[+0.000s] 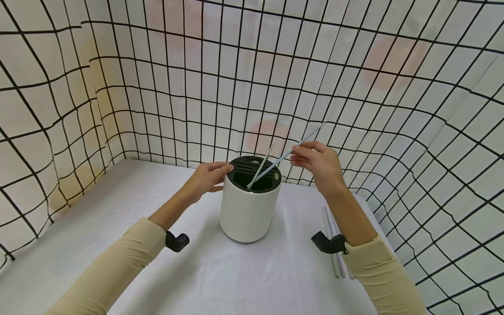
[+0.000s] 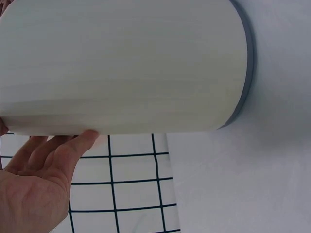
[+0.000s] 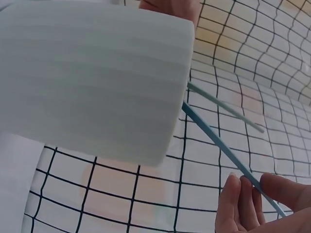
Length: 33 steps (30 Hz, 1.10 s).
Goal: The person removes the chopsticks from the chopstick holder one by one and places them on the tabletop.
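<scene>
A white cylindrical holder [image 1: 247,218] stands upright, topped by a black insert [image 1: 246,166] with slots and a larger opening. My left hand [image 1: 206,178] holds its left side, thumb at the top rim and fingers against the wall. In my right hand [image 1: 318,165], a thin light-blue stick [image 3: 218,141] is pinched between thumb and fingers. It slants down to the left, its lower end in the large opening. A pale green stick [image 3: 226,108] leans in that same opening, untouched by either hand. How deep both sticks reach is hidden.
Several thin sticks [image 1: 334,245], pale green and purple among them, lie on the white-covered table [image 1: 252,280] beside my right forearm. A black wire grid [image 1: 220,74] rises at the back and both sides, with white cloth behind it.
</scene>
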Tool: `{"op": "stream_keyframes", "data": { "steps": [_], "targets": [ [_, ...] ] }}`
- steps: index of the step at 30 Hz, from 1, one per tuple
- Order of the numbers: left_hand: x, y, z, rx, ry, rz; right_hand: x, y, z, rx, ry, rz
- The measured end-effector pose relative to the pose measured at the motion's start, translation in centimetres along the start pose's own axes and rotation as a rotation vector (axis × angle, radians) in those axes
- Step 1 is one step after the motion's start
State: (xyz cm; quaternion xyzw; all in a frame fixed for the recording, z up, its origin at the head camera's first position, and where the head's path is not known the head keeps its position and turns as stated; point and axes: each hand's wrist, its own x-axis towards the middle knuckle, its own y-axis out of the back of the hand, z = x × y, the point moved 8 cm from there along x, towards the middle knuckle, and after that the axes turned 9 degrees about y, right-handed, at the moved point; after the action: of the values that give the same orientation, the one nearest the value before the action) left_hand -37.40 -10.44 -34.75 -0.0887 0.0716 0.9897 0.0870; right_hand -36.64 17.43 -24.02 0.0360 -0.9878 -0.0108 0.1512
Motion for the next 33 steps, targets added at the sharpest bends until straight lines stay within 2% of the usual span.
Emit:
{"op": "stream_keyframes", "data": {
  "steps": [21, 23, 26, 33],
  "targets": [
    [0.0, 0.0, -0.1, 0.006, 0.008, 0.009, -1.0, 8.4, -0.8, 0.395, -0.026, 0.228],
    [0.0, 0.0, -0.1, 0.007, 0.006, 0.008, -1.1, 9.0, -0.5, 0.402, -0.047, 0.234],
    [0.0, 0.0, -0.1, 0.008, 0.0, 0.009, -1.4, 10.0, 0.4, 0.348, -0.085, 0.237],
    [-0.1, 0.0, 0.1, 0.019, -0.009, 0.01, -1.5, 12.1, 4.3, 0.245, -0.195, 0.25]
  ]
}}
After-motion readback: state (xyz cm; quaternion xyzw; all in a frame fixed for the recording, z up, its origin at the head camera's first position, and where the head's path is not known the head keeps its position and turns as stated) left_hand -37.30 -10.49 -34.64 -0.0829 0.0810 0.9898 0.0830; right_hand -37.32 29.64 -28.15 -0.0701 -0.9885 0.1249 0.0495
